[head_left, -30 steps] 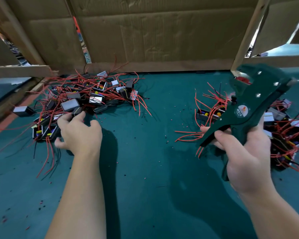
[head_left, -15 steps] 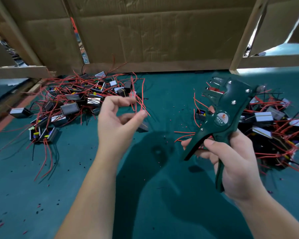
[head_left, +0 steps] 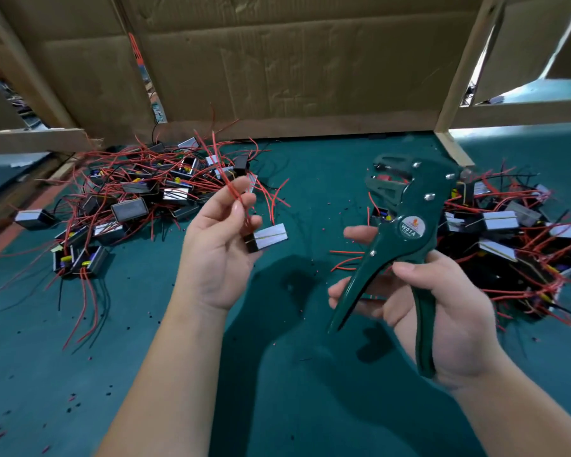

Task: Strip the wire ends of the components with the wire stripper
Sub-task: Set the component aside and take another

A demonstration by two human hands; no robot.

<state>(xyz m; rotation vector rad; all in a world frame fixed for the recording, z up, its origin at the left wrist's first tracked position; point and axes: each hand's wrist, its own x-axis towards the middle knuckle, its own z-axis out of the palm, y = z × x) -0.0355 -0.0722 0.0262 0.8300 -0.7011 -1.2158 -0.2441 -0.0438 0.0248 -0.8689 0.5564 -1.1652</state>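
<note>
The left hand (head_left: 216,245) pinches the red wires (head_left: 236,192) of one component (head_left: 265,238), which hangs just beside its fingertips above the bench (head_left: 294,374). Right of it, well apart, the right hand (head_left: 442,311) grips the wire stripper (head_left: 406,232) by its handles, head pointing up. Heaps of components lie beyond each hand.

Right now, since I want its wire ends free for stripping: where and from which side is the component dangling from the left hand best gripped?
Probably by its body: the component hangs from red wires pinched by the left hand. Come from below, fingers on its flat faces, so the wire ends stay clear for the wire stripper in the right hand.
</note>
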